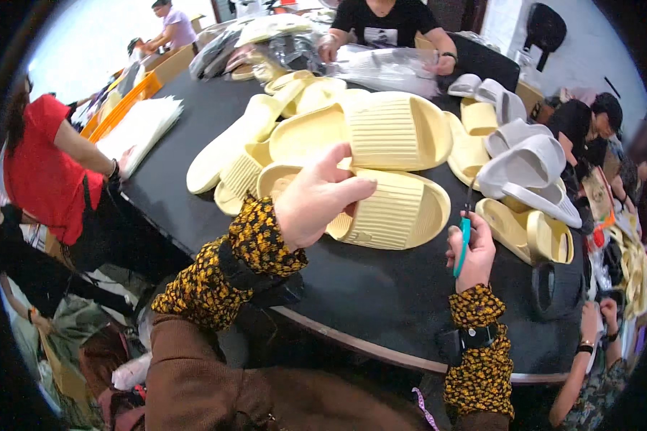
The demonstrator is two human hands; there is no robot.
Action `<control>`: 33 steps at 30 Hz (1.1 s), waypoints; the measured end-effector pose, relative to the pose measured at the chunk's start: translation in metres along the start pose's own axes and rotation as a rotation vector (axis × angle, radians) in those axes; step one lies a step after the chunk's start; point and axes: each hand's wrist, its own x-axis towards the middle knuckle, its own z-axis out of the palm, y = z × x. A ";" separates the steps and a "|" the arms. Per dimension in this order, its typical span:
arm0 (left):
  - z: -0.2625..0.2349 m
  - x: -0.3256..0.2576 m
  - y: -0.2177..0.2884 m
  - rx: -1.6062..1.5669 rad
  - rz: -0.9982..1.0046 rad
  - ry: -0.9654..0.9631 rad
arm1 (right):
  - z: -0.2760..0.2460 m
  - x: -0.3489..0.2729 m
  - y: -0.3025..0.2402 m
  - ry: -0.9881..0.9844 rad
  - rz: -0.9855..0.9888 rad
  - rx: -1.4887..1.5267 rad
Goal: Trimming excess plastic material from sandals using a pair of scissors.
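Observation:
My left hand [308, 205] is closed on a pair of pale yellow slippers, its thumb on the near side between them. The upper slipper [392, 129] and the lower slipper [402, 208] lie side by side, ribbed straps facing up and toes to the right. Just right of them, my right hand [478, 255] is wrapped round a pair of scissors [464, 241] with teal handles. The dark blades point away from me, close to the slippers' toes. More yellow slippers [230, 144] are piled behind and left of my left hand.
Grey slippers [521, 169], yellow slippers [528, 233] and a black slipper [556, 289] crowd the right of the black table [352, 287]. Across it a person [388, 29] handles clear plastic bags [384, 68]. At left, someone in red [43, 158] touches a white stack [144, 129].

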 end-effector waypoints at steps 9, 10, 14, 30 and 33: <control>-0.010 -0.017 0.007 0.056 -0.031 -0.031 | -0.005 0.002 0.001 -0.051 0.097 0.035; -0.010 -0.018 0.008 0.051 -0.024 -0.034 | -0.005 0.002 0.001 -0.068 0.097 0.035; 0.005 -0.022 0.012 -0.021 0.019 -0.028 | -0.003 0.001 0.003 -0.097 0.120 0.006; 0.117 0.008 0.028 0.213 0.042 -0.228 | 0.021 0.046 0.049 -0.414 -0.586 0.500; 0.146 0.028 0.020 0.255 0.029 -0.325 | -0.004 0.027 0.014 -0.342 -0.457 0.774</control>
